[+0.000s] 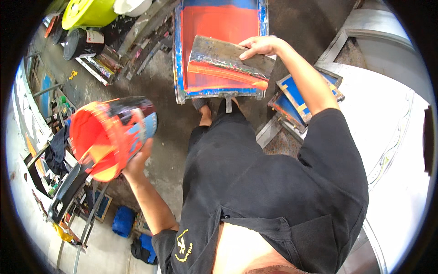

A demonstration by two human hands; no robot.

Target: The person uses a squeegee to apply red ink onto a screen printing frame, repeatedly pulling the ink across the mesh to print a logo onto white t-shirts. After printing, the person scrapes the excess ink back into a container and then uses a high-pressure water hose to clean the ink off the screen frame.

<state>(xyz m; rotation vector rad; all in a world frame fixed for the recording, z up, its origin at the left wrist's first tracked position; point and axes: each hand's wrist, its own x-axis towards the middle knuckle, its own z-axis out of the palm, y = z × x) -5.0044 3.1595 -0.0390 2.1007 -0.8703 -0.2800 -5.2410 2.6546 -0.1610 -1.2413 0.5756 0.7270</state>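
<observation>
Right hand (261,45) holds squeegee (223,57) overlapping frame edge (265,23), left hand (138,162) bucket (122,130) apart

– Upper left of the frame?
– One yellow-green tub (89,13). One white bowl (132,7), just beside it. One black bucket (89,49), pale label, below the tub.
– Beneath those?
– One yellow scrap (73,74), small, on the dark grey floor (164,155).
– Left rim and lower left?
– One dark cloth (55,153), near the rim. One blue container (123,221), rounded, lower left.
– Right side?
– Blue frames (294,95), tan strips, overlapping. One white surface (383,109), broad, far right.
</observation>
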